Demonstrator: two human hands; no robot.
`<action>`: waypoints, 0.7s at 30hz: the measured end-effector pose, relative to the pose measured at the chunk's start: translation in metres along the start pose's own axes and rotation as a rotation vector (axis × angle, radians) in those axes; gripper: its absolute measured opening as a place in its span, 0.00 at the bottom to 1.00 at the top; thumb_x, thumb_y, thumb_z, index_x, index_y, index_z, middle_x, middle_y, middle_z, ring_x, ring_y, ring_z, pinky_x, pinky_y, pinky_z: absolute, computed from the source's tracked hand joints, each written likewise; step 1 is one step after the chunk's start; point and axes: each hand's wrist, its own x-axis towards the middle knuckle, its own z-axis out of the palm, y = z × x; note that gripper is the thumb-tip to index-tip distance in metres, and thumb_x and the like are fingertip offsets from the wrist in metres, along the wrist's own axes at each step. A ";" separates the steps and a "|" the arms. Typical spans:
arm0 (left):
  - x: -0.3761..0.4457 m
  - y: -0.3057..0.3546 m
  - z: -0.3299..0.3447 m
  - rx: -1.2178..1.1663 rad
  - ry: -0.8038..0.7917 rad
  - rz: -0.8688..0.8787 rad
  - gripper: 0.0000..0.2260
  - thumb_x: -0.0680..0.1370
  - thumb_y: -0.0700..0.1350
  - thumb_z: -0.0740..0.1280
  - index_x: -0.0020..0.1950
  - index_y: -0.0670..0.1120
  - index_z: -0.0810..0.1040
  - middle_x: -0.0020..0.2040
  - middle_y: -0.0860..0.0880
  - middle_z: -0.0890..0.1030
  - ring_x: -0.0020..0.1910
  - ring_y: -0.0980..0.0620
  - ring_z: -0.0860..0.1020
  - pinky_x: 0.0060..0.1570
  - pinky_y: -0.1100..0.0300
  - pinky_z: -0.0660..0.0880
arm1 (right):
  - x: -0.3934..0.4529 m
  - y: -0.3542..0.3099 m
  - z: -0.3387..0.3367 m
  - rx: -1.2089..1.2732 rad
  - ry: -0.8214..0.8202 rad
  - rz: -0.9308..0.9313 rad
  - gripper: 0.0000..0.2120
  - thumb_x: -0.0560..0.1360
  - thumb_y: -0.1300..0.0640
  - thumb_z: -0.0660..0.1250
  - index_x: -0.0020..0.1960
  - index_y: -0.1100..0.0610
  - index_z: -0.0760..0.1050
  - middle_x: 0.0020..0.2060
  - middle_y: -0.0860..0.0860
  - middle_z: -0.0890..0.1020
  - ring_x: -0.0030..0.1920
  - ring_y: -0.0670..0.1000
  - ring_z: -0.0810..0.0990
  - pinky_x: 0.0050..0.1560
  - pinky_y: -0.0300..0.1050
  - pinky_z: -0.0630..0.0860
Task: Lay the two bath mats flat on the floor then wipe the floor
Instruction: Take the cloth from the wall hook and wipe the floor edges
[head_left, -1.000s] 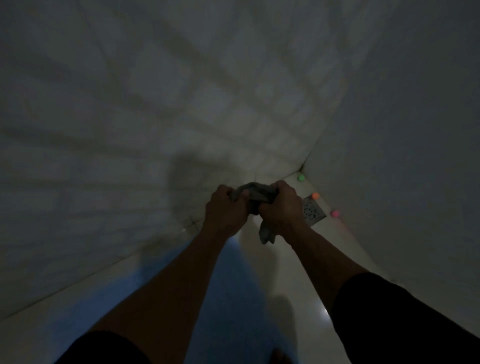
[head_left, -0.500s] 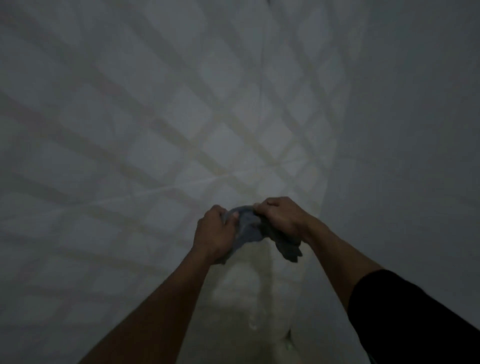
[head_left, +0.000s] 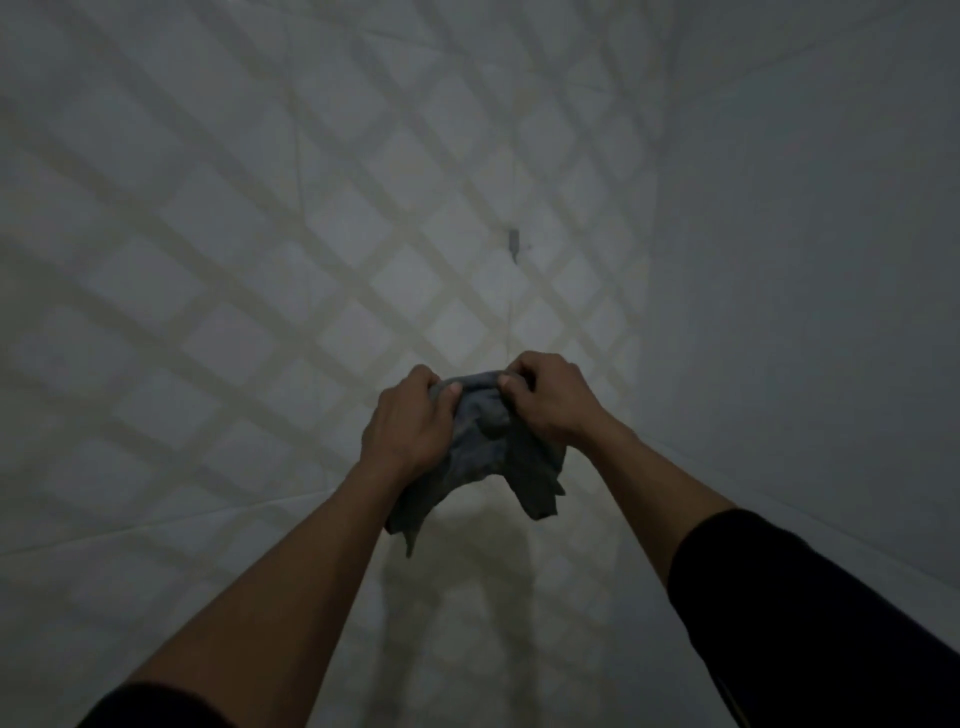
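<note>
A crumpled dark grey cloth (head_left: 480, 441) hangs in the air in front of me, held at chest height. My left hand (head_left: 408, 423) grips its left side and my right hand (head_left: 545, 400) grips its top right edge, thumbs pressed into the fabric. Two loose ends of the cloth droop below my hands. No bath mat and no floor are in view; the room is dim.
A white tiled wall (head_left: 311, 260) fills the view ahead, crossed by a lattice of shadows. A plain wall (head_left: 805, 312) meets it at a corner on the right. A small hook or fitting (head_left: 513, 240) sticks out of the tiled wall above my hands.
The view has tilted up from the floor corner with the drain and coloured balls to the wall. My hands have worked the cloth apart a little, and more of it hangs loose.
</note>
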 end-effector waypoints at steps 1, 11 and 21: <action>-0.003 0.004 -0.006 0.006 0.019 -0.008 0.14 0.83 0.57 0.59 0.48 0.47 0.71 0.42 0.46 0.77 0.41 0.44 0.76 0.39 0.55 0.68 | -0.004 -0.007 -0.004 0.006 0.012 -0.014 0.08 0.80 0.49 0.62 0.46 0.52 0.76 0.40 0.49 0.79 0.41 0.50 0.77 0.42 0.44 0.70; -0.004 0.055 -0.037 0.094 0.077 0.085 0.11 0.82 0.57 0.60 0.49 0.50 0.71 0.45 0.46 0.79 0.44 0.41 0.77 0.42 0.50 0.75 | -0.010 -0.021 -0.059 -0.034 0.076 -0.133 0.08 0.79 0.46 0.62 0.47 0.49 0.75 0.46 0.50 0.80 0.46 0.52 0.78 0.48 0.52 0.78; 0.085 0.090 0.029 0.092 0.164 0.112 0.08 0.81 0.57 0.62 0.53 0.54 0.72 0.45 0.49 0.79 0.44 0.46 0.77 0.40 0.53 0.73 | 0.074 0.053 -0.096 0.027 0.132 -0.263 0.08 0.79 0.46 0.65 0.53 0.46 0.67 0.38 0.48 0.80 0.40 0.50 0.78 0.43 0.51 0.78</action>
